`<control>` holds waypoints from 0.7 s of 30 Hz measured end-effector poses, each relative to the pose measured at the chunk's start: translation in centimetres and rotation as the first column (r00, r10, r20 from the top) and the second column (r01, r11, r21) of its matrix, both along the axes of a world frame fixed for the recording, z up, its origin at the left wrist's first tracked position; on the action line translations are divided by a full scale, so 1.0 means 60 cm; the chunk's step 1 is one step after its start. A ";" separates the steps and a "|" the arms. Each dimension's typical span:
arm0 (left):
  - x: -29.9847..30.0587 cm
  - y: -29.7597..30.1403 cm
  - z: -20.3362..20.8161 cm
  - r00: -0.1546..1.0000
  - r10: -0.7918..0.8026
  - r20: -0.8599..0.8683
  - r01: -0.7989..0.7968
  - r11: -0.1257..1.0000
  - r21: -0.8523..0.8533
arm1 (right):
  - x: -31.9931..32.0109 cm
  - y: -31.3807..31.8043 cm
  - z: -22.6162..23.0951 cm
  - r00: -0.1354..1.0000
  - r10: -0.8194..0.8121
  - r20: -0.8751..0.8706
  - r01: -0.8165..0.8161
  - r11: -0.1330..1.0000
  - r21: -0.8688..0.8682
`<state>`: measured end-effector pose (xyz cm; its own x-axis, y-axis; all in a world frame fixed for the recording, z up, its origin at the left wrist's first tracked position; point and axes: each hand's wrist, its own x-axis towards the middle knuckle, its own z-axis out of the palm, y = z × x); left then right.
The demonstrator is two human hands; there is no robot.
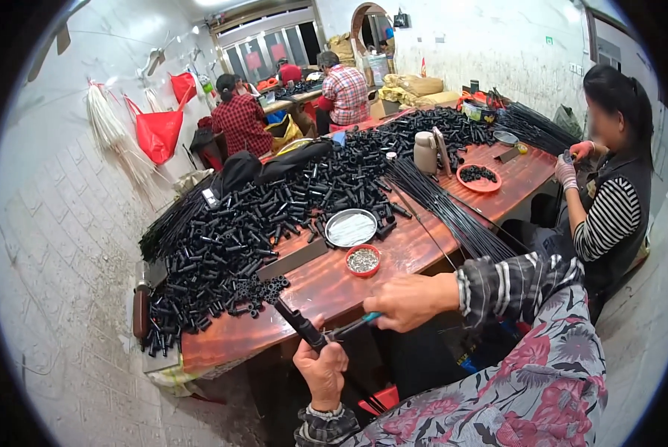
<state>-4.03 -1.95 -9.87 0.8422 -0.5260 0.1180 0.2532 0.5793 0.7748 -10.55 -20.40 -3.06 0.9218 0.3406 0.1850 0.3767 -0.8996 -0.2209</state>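
Note:
My left hand (323, 371) is closed round a black plastic tube (298, 322), tilted up toward the table's near edge. Thin black rods run down below this hand toward my lap. My right hand (414, 302) grips a hand tool with a teal handle (371, 317); its metal end meets the tube by my left thumb. The fingers partly cover the tool, so its exact kind is unclear. On the table just ahead are a red bowl of small metal pieces (363, 261) and a round metal dish of thin white sticks (351, 228).
A big heap of black tube fittings (274, 212) covers much of the wooden table (229, 337). Bundled black rods (457, 212) reach over its right edge. A beige flask (425, 153) and an orange plate (479, 179) stand farther back. A co-worker (609, 194) sits at right; others sit behind.

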 end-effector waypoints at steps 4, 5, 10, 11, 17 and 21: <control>-0.006 0.009 0.007 0.997 -0.065 0.050 0.064 0.998 0.030 | 0.009 -0.002 0.006 0.178 0.564 -0.807 0.482 0.664 0.571; -0.007 0.012 0.006 0.990 -0.119 0.081 0.112 0.989 0.093 | 0.009 0.003 0.013 0.259 0.458 -0.850 0.430 0.734 0.526; 0.002 0.011 0.003 0.996 -0.061 0.068 0.055 0.995 0.080 | -0.017 0.023 0.022 0.996 -0.033 0.084 0.043 0.992 -0.117; 0.001 0.013 0.001 0.996 -0.060 0.065 0.055 0.996 0.074 | -0.018 0.024 0.038 0.969 0.035 0.245 0.013 0.982 -0.191; -0.010 0.015 0.003 0.990 -0.130 0.055 0.130 0.991 -0.001 | -0.021 0.015 0.020 0.266 0.477 -0.838 0.486 0.684 0.544; -0.006 0.031 -0.004 0.986 -0.156 0.063 0.150 0.985 0.087 | -0.026 0.033 0.017 0.752 0.071 -0.655 0.214 0.914 0.345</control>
<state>-4.42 -0.09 -10.11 0.7422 -0.6585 0.1249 0.2781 0.4721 0.8365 -12.13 -18.39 -2.01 0.8816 0.3029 -0.3621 -0.0472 -0.7067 -0.7060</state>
